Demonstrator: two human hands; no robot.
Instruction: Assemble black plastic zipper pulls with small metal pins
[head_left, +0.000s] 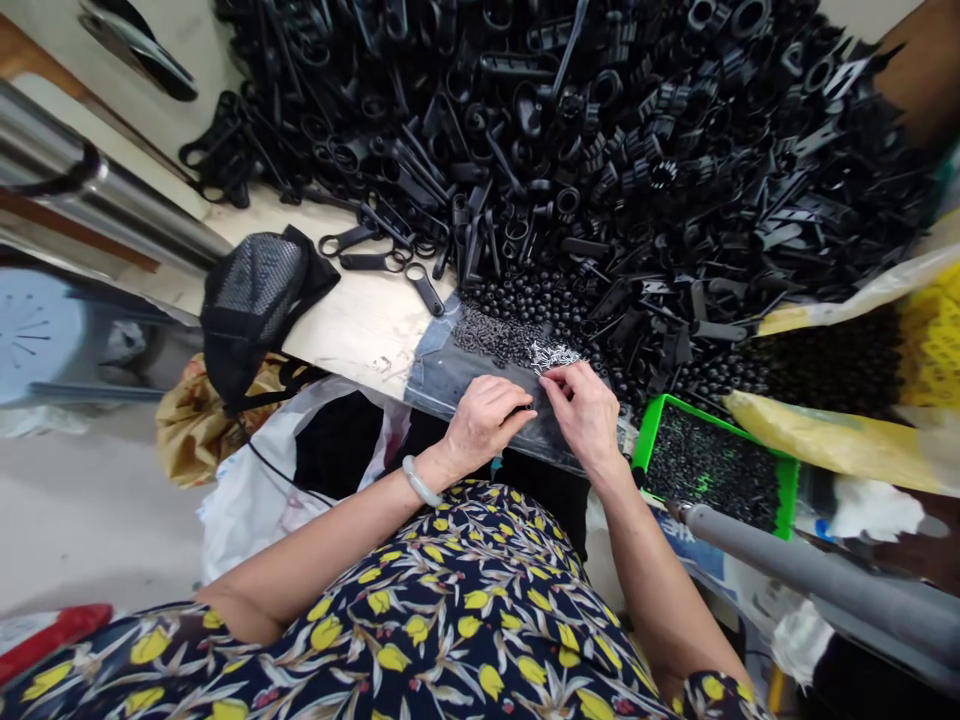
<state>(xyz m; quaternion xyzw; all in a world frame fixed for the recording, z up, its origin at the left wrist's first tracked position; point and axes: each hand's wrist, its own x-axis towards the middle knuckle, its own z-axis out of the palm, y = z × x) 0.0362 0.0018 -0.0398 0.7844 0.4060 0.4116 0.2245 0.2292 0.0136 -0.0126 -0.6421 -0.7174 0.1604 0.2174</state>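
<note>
My left hand (487, 422), with a pale bangle (421, 482) at the wrist, pinches a small black part (529, 406) between thumb and fingertips. Close to its right, my right hand (585, 412) has thumb and fingers pressed together at the near edge of a small pile of silvery pins (553, 356). Whatever it pinches is too small to make out. Beside the pins lie a heap of tiny dark pieces (495, 338) and, behind them, many round black beads (536, 298). All of these rest at the front of the work surface (435, 362).
A huge heap of black plastic parts (480, 130) covers the back. A green tray (652, 436) of small black pieces sits to the right, near a grey tube (795, 555). At left are a black mesh cap (259, 285), a white bag (247, 500) and a metal post (135, 205).
</note>
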